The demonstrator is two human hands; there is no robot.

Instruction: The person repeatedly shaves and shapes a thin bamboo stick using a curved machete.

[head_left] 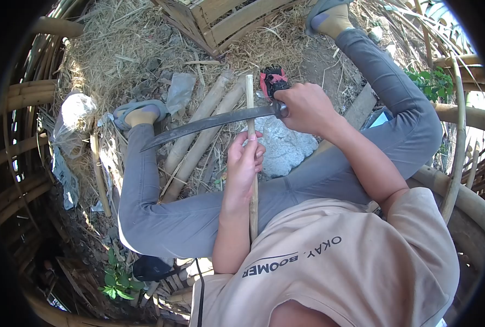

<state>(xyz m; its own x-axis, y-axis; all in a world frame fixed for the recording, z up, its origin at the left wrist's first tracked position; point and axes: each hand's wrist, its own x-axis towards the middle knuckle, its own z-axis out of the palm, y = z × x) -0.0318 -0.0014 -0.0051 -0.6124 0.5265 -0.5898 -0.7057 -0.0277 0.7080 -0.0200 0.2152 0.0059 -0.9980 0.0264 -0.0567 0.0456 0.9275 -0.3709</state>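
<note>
Shirt (329, 256): a beige shirt with dark lettering, nearest the camera, at the bottom of the head view.
Left hand (243, 161): fingers clamped round a thin bamboo stick (251, 163), gripping its middle.
Bamboo stick: held nearly upright between the knees, its lower end hidden against the shirt, its top end near a red and black tool (273, 80) on the ground.
Right hand (306, 108): fingers shut tight on the handle of a long curved blade (209, 122).
Blade: lies across the stick just above the left hand, touching it, tip pointing toward the left foot (140, 113).
Ground: straw, thicker bamboo poles (199, 133), a grey stone (283, 144).
Background: a slatted wooden crate (226, 19).
</note>
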